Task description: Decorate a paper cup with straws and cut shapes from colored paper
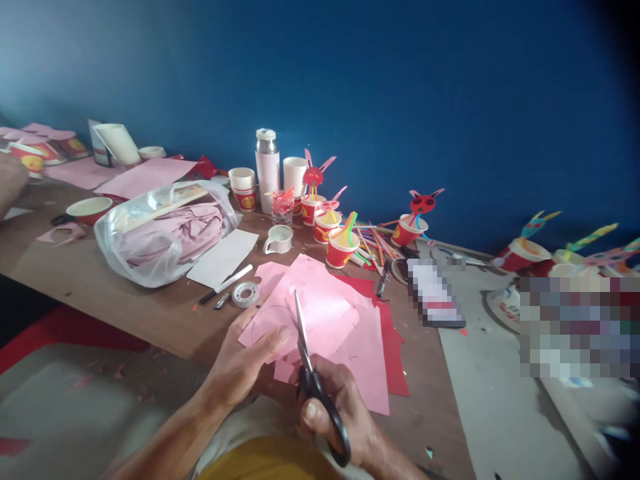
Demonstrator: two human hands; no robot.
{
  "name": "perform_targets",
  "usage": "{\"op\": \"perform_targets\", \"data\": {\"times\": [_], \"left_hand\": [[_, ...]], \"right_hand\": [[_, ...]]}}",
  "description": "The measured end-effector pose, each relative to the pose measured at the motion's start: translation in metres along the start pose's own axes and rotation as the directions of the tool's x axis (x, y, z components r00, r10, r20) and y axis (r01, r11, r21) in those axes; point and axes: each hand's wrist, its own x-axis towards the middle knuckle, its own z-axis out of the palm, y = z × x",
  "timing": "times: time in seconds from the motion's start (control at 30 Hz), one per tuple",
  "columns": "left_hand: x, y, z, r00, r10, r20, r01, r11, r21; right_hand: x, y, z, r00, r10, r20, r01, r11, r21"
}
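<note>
A sheet of pink paper [320, 287] with a drawn circle outline at its left part is pinched in my left hand [250, 360], thumb on top and fingers beneath. My right hand [340, 407] grips black-handled scissors [310, 373]. Their blades point away from me and lie over the pink paper just right of the circle; I cannot tell whether they are cutting into it. More pink paper [367, 373] and a red sheet [395, 353] lie under and right of my hands. A roll of clear tape [245, 295] and a white-and-black marker [227, 283] sit left of the paper.
Behind are a plastic bag [150, 247] with pink cloth, a thermos [268, 173], stacked paper cups [243, 187], straw-filled cups [343, 248], a small white cup [279, 240] and a decorated cup [410, 229]. A phone [435, 290] lies right. Another person's hand [13, 177] shows far left.
</note>
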Motion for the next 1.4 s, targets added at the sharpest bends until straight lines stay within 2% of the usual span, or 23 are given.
{"op": "perform_targets", "data": {"times": [0.37, 0.67, 0.97, 1.23, 1.4], "left_hand": [[0.000, 0.005, 0.003, 0.998, 0.060, -0.013, -0.060, 0.998, -0.005], [-0.001, 0.001, 0.000, 0.999, 0.024, -0.035, -0.024, 1.000, -0.011], [0.001, 0.002, 0.000, 1.000, 0.018, -0.015, -0.018, 1.000, -0.021], [-0.001, -0.004, -0.003, 0.995, 0.000, -0.096, 0.001, 1.000, 0.005], [-0.003, -0.005, -0.004, 0.994, -0.020, -0.104, 0.021, 1.000, 0.009]], "right_hand": [[-0.002, 0.001, -0.001, 1.000, 0.022, 0.001, -0.022, 1.000, -0.011], [-0.001, 0.000, 0.000, 1.000, 0.021, -0.002, -0.021, 0.999, 0.027], [-0.003, 0.006, -0.003, 0.999, 0.041, -0.007, -0.040, 0.998, 0.056], [-0.005, 0.011, -0.003, 0.999, 0.044, -0.006, -0.044, 0.995, 0.086], [-0.007, 0.009, -0.004, 0.998, 0.054, -0.014, -0.053, 0.994, 0.098]]}}
